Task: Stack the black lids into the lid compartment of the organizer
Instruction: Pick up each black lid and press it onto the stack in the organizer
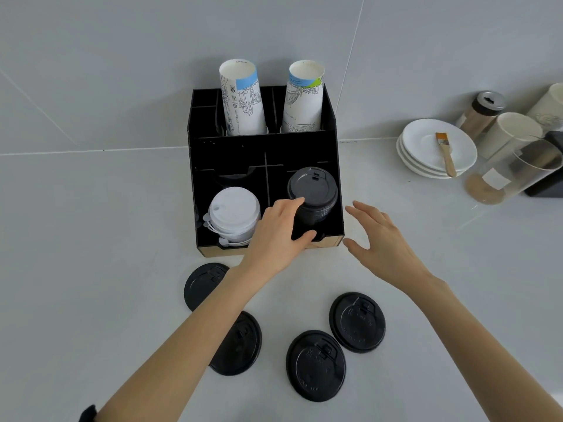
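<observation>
A black organizer [262,147] stands against the wall. Its front right compartment holds a stack of black lids [313,193]; the front left one holds white lids [233,216]. My left hand [277,236] reaches into the right compartment, fingers curved against the left side of the black stack. My right hand [380,239] hovers open just right of the organizer, holding nothing. Several loose black lids lie on the counter in front: one [202,284] and another [240,345] partly under my left forearm, one [315,365] at centre, one [358,321] to the right.
Two tall paper cup stacks [243,99] [303,99] stand in the organizer's rear slots. At right sit stacked white saucers [426,150] with a brush [446,153], a clear jar [515,172], a shaker [481,114] and white cups [511,129].
</observation>
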Demonstrator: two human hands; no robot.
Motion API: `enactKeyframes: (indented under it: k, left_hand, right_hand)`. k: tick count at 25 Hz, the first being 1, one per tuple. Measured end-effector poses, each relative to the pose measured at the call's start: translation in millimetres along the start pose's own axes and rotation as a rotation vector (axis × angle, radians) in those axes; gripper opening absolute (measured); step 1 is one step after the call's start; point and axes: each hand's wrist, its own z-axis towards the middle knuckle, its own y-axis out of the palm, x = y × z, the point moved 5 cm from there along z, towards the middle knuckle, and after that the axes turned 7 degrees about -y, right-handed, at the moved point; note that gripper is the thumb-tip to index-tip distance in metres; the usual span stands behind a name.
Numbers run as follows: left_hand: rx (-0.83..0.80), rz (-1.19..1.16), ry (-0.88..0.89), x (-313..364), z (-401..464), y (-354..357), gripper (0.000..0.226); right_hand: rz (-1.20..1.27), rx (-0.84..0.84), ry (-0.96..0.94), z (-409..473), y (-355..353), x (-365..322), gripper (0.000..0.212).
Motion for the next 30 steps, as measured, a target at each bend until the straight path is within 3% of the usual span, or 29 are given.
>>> enactKeyframes:
  k: [15, 22, 30]
  left_hand:
    - [-0.456, 0.257, 0.025, -1.8, -69.4, 93.6, 0.061]
    - [-0.516, 0.313, 0.024, -3.9, -78.0, 109.8, 0.061]
    - [-0.474, 0.205, 0.002, -5.1, -74.8, 95.8, 0.066]
  right_hand:
    - [0.158, -0.088, 0.211, -123.1, 51.1, 37.5, 0.068]
    - [0.209, -0.058, 0.211, -131.7, 65.0, 41.5, 0.066]
    - [0.24, -0.011, 0.147, -119.2, 57.4, 31.6, 0.062]
